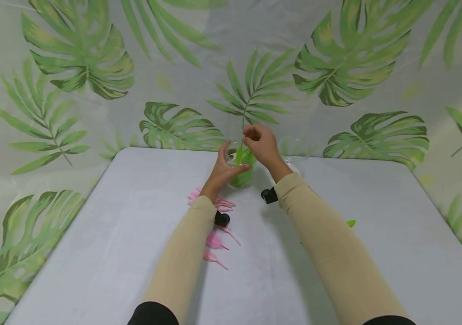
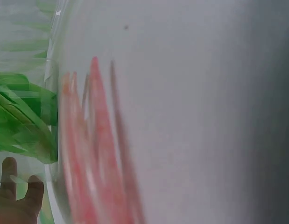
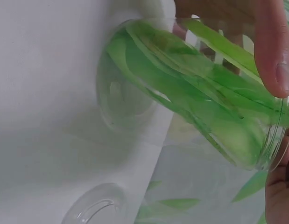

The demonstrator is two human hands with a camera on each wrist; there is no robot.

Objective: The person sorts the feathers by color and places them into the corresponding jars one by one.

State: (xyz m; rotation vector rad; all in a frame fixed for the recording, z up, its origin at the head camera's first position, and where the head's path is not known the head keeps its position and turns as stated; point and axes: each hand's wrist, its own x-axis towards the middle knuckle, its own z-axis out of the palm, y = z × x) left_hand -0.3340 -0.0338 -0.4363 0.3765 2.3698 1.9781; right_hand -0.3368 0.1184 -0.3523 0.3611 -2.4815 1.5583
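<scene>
My left hand (image 1: 227, 169) grips a clear jar (image 1: 228, 155) near the table's back edge, its thumb across the near side. Green leaf-shaped pieces (image 3: 181, 74) stand inside the jar, pressed against one another. Over the mouth, my right hand (image 1: 262, 143) has thumb and fingers brought together at the top of a green piece, seemingly pinching it; its tip is hidden behind them. Beside and under my left forearm lie several pink leaf-shaped pieces (image 1: 214, 241) with thin pointed stems. Their stem ends (image 2: 100, 140) appear blurred beside the jar in the left wrist view.
A second clear container (image 1: 296, 149) stands behind my right wrist, and a clear round rim (image 3: 100, 205) shows in the right wrist view. A small green piece (image 1: 351, 223) lies right of my right forearm. A leaf-printed cloth (image 1: 255, 27) hangs behind the white table (image 1: 133, 180).
</scene>
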